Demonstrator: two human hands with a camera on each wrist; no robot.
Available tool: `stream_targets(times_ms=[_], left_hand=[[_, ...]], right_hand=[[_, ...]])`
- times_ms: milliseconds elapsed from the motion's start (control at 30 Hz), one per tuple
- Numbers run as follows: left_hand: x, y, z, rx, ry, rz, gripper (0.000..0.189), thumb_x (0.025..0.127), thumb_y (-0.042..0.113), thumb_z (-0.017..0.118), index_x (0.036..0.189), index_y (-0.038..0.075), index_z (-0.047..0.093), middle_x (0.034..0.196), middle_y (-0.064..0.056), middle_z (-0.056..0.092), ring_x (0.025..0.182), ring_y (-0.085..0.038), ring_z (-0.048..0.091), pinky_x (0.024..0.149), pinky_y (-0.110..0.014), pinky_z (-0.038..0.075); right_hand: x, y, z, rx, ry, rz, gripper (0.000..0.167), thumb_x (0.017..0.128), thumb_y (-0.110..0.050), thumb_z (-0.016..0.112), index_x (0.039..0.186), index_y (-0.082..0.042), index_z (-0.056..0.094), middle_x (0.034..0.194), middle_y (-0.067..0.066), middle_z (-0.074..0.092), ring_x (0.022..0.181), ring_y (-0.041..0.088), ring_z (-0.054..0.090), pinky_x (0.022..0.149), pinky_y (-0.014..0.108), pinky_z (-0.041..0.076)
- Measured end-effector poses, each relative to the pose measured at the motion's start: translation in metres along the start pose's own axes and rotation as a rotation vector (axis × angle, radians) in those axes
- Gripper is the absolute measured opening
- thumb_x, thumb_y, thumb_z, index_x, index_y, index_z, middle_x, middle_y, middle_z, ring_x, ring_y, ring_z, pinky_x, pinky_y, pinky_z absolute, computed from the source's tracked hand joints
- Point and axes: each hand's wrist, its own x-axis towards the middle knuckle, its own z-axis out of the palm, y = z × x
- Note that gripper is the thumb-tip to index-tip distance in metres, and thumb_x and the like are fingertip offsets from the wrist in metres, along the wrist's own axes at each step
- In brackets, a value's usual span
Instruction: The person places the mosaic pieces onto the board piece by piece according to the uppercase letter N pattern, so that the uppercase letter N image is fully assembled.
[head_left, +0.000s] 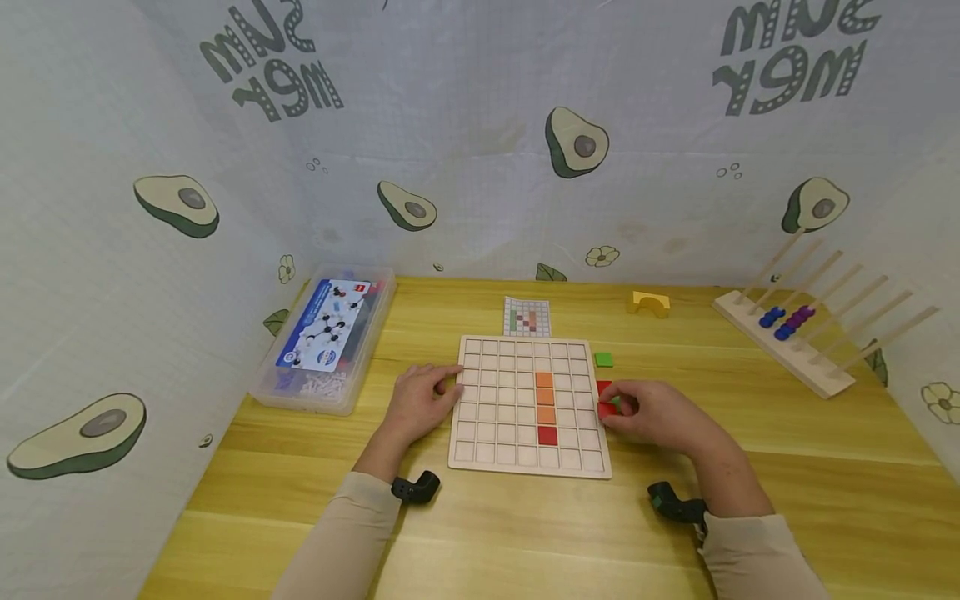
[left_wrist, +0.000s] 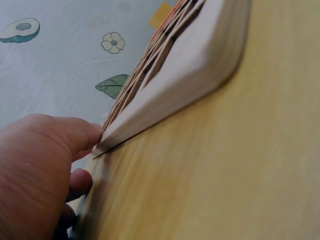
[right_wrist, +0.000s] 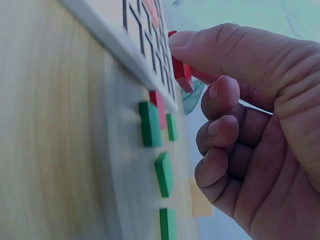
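Observation:
A square wooden grid board [head_left: 495, 457] lies in front of me. In one of its columns are several orange tiles [head_left: 544, 397], with a red tile [head_left: 547, 435] below them. My left hand [head_left: 417, 403] touches the board's left edge with thumb and forefinger extended. By the right edge, my right hand [head_left: 663, 412] pinches a red square tile [right_wrist: 181, 74] between thumb and forefinger, its other fingers curled. Another red tile [right_wrist: 158, 107] and several green tiles [right_wrist: 150, 126] are on the table beside the board, partly hidden by this hand in the head view.
Behind the board lies a printed pattern card [head_left: 527, 317]. A clear plastic box [head_left: 330, 398] with a molecule-picture label stands at left. A yellow arch block [head_left: 649, 302] sits at the back; a wooden peg stand [head_left: 828, 379] with blue and purple beads is at right.

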Motion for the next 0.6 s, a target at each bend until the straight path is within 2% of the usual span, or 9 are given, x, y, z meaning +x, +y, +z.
stream_targets(times_ms=[200,433,600], left_hand=[[0.000,0.000,-0.001,0.004,0.006,0.006,0.035,0.098,0.030,0.068,0.131,0.021,0.072,0.075,0.005,0.054,0.078,-0.016,0.047,0.081,-0.037,0.035],[0.000,0.000,-0.002,0.000,0.006,0.008,0.035,0.098,0.030,0.068,0.131,0.020,0.072,0.075,0.005,0.055,0.079,-0.016,0.048,0.085,-0.040,0.038],[-0.001,0.001,-0.001,0.002,0.006,0.013,0.035,0.098,0.031,0.069,0.131,0.020,0.072,0.076,0.005,0.056,0.079,-0.016,0.049,0.083,-0.039,0.037]], right_hand=[[0.005,-0.015,0.006,-0.005,0.000,-0.053,0.022,0.089,-0.024,0.080,0.105,-0.014,0.070,0.072,-0.001,0.048,0.067,0.015,0.046,0.057,0.025,0.034],[0.016,-0.033,0.018,-0.064,-0.017,-0.139,0.019,0.090,-0.025,0.079,0.104,-0.014,0.072,0.071,-0.004,0.050,0.066,0.012,0.046,0.058,0.024,0.034],[0.023,-0.043,0.030,-0.048,-0.033,-0.179,0.015,0.091,-0.022,0.076,0.104,-0.015,0.073,0.071,-0.005,0.051,0.066,0.010,0.046,0.059,0.024,0.036]])
